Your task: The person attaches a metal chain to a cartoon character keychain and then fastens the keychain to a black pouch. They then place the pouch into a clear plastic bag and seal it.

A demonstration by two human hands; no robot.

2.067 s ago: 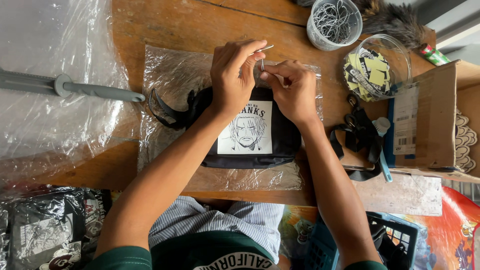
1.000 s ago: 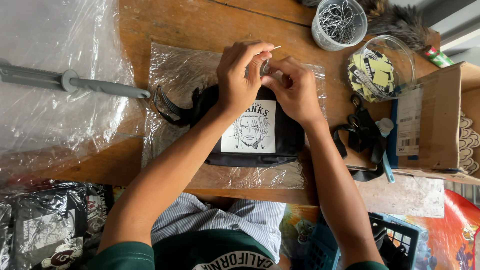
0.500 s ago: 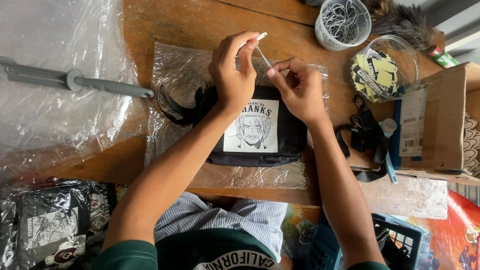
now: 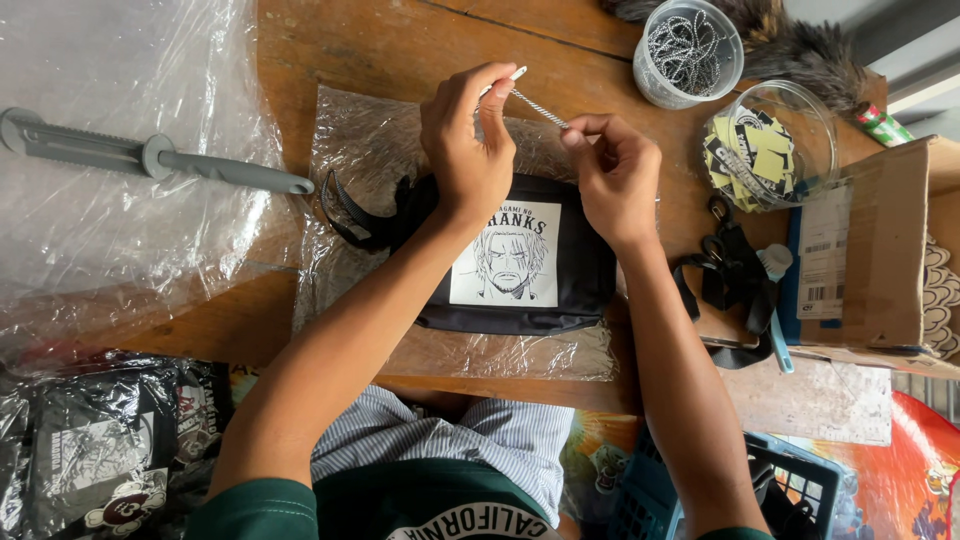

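— Chain (image 4: 538, 108), thin and silver, pulled tight between two hands.

— Held how?

— Pinched at both ends. Left hand (image 4: 468, 140) shut tight on the top end with thumb and first finger, a small white bit (image 4: 517, 72) poking out past them. Right hand (image 4: 615, 175) shut on the low end, fingertips pressed together, other fingers curled in.

— Lay which way?

— Slanted. Went from up high on the left side down to the right. Neither hand nearer than the other, one at each end.

— And where, over the table?

— Up in the air, just above the top edge of the black pouch (image 4: 580, 270). Not touching it, as far as could be seen.

— Pouch sat on what?

— Flat on a clear plastic bag (image 4: 370, 140), on the wooden table (image 4: 400, 40). White picture patch (image 4: 505, 265) facing up, partly hidden by the left arm.

— Much room around?

— Some on the far side, bare wood there. Tight on the right: cup of more chains (image 4: 690, 40), round clear tub of yellow and black tags (image 4: 770, 150), black straps (image 4: 735, 290), cardboard box (image 4: 890, 250). Off to the left, well apart, grey tool (image 4: 150, 158) on a big plastic sheet (image 4: 100, 250).
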